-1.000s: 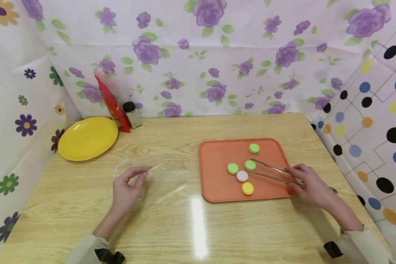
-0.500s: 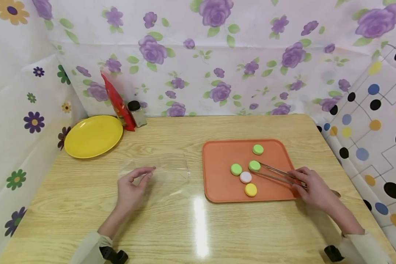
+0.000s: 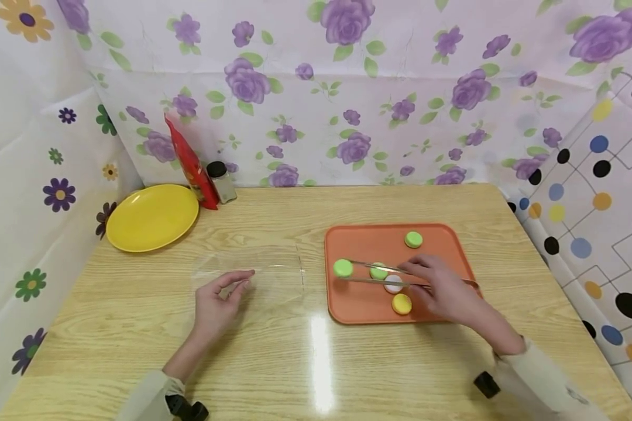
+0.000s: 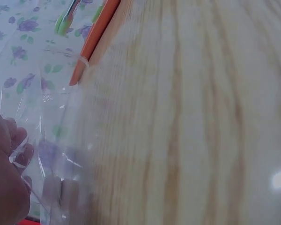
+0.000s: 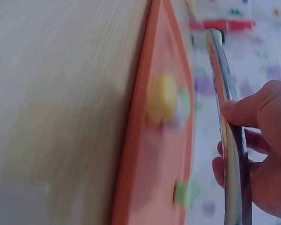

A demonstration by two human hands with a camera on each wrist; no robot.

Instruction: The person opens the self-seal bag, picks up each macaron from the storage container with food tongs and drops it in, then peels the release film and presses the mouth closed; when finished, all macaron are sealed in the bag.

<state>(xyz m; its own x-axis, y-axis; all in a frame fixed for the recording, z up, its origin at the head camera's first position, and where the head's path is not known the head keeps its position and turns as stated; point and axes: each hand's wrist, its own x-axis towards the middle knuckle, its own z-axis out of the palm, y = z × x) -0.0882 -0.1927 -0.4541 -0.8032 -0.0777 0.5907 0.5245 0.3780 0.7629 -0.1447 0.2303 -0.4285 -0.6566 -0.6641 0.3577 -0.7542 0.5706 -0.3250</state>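
Observation:
In the head view my right hand (image 3: 445,289) grips metal tongs (image 3: 366,281), whose tips pinch a green macaron (image 3: 343,268) above the left side of the orange tray (image 3: 347,307). The right wrist view has the thumb pressing along the tongs. Under them lie another green macaron (image 3: 378,272) and a pale lilac one (image 3: 393,287), both partly covered. A yellow macaron (image 3: 402,304) and a further green one (image 3: 413,239) lie on the tray too. My left hand (image 3: 216,307) pinches the edge of a clear plastic bag (image 4: 61,126), held up with its mouth facing the tray.
A yellow plate (image 3: 153,219) sits at the table's back left. Beside it a red packet (image 3: 192,169) leans on the flowered cloth, with a black-lidded jar (image 3: 223,184) next to it. Patterned cloth walls enclose the back and both sides of the wooden table (image 3: 274,368).
My right hand has moved left with the tongs, carrying the green macaron off the tray's middle toward its left edge. The left hand keeps its pinch on the bag.

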